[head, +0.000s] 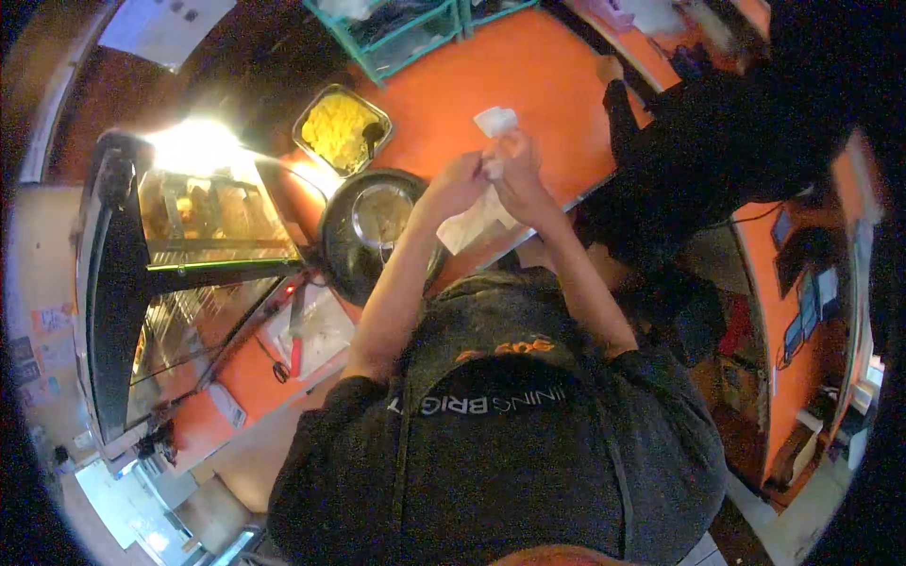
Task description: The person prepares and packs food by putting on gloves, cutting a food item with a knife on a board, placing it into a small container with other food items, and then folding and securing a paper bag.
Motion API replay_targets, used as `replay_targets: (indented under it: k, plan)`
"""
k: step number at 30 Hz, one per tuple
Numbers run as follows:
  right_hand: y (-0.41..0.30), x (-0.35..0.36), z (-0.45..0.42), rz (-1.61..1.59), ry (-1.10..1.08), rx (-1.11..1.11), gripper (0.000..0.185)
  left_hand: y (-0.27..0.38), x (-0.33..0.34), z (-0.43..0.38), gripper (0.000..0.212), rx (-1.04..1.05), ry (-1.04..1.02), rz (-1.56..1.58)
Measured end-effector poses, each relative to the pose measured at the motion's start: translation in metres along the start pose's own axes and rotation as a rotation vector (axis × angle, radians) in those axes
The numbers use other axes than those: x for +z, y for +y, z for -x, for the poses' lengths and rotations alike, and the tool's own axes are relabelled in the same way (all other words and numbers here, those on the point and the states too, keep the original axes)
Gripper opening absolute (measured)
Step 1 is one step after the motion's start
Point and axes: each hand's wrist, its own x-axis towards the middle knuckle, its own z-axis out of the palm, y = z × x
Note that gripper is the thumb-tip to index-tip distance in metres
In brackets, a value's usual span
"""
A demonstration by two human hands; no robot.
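Over the orange counter (pixel 559 78), my left hand (pixel 456 184) and my right hand (pixel 522 173) meet with bent fingers. Between them they pinch a small pale thing (pixel 493 168), too blurred to name. A white piece of paper or wrap (pixel 497 122) shows just beyond my right fingertips; whether it is part of what I hold, I cannot tell. Below my wrists a pale sheet of paper (pixel 463 230) lies near the counter's front edge. To the left of my left forearm stands a large dark round pot or pan (pixel 340 240) with a clear round lid or bowl (pixel 382 212) on it.
A metal tray of yellow shredded food (pixel 336 131) holds a dark utensil (pixel 371 134). Left stands a lit glass display case (pixel 212 219); near it lie a red-handled knife (pixel 296 354) and scissors (pixel 281 371). Teal baskets (pixel 414 42) stand behind. A person in dark clothes (pixel 708 148) leans in from the right.
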Motion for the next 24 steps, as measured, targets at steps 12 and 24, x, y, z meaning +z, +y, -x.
replay_targets:
  k: [12,24]
  plan:
    - [0.010,0.058,0.050,-0.223,0.040,0.365,0.074,0.031,0.051,0.000,0.023,0.178,0.234,-0.777]
    - [0.066,0.109,0.069,0.429,-0.145,0.004,0.039,0.050,0.028,0.008,0.018,-0.064,0.128,-0.362]
